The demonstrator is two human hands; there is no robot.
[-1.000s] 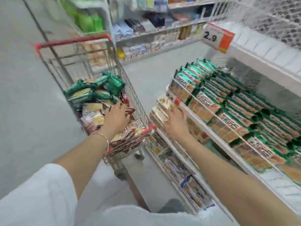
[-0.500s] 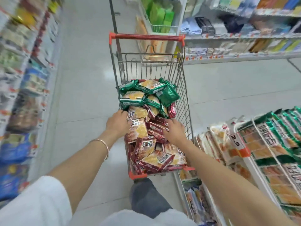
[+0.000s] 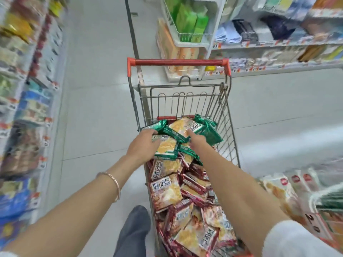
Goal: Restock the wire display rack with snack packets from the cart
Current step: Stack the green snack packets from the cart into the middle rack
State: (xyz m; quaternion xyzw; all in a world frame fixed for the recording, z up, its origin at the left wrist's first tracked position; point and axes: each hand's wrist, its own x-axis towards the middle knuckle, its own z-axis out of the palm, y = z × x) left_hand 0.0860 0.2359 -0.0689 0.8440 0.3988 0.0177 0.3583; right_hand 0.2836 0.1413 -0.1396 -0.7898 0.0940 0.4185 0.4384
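Observation:
A wire shopping cart (image 3: 228, 115) with a red handle (image 3: 178, 62) stands in front of me, full of snack packets. Green packets (image 3: 207, 131) are piled at its far end and red packets (image 3: 166, 193) fill the near end. My left hand (image 3: 143, 146) lies over the left side of the green pile, its fingers stretched onto a packet. My right hand (image 3: 197, 140) reaches onto the same pile, with a straight finger touching a green packet. Neither hand has lifted anything. The wire display rack (image 3: 304, 217) shows blurred at the lower right edge, holding pale and green packets.
Stocked store shelves (image 3: 27, 101) line the aisle on the left. More shelving (image 3: 278, 43) and a white wire basket stand (image 3: 187, 37) with green boxes sit beyond the cart. Grey tiled floor (image 3: 96, 117) lies to the cart's left. My dark shoe (image 3: 135, 229) is beside the cart.
My view swung from the rack to the cart. My right hand left the rack and both hands moved from the red packets up to the green pile at the far end.

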